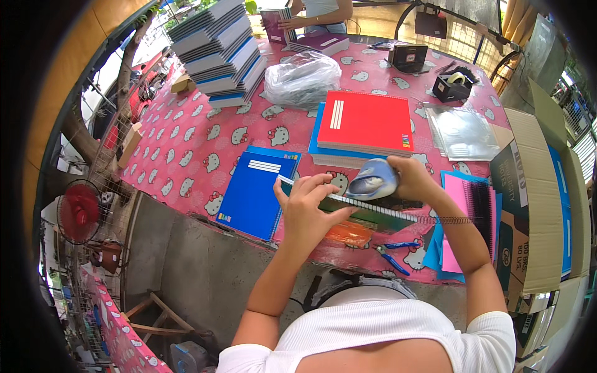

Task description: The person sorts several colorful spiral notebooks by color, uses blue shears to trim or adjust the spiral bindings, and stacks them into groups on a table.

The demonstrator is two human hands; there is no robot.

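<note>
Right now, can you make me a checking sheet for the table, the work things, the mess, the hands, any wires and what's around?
Surface: pink cat-print table cover.
Job's things: green book, held up on edge, coil sticking out past its right end; blue book lying flat; red books stacked.
Clutter: pliers, plastic bag, tall stack of books.
Hands: left hand pinches the green book; right hand grips a pale blue thing, kind unclear.
Cables: nothing seen clearly.
Surroundings: person across the table, red fan left, open box right.
</note>
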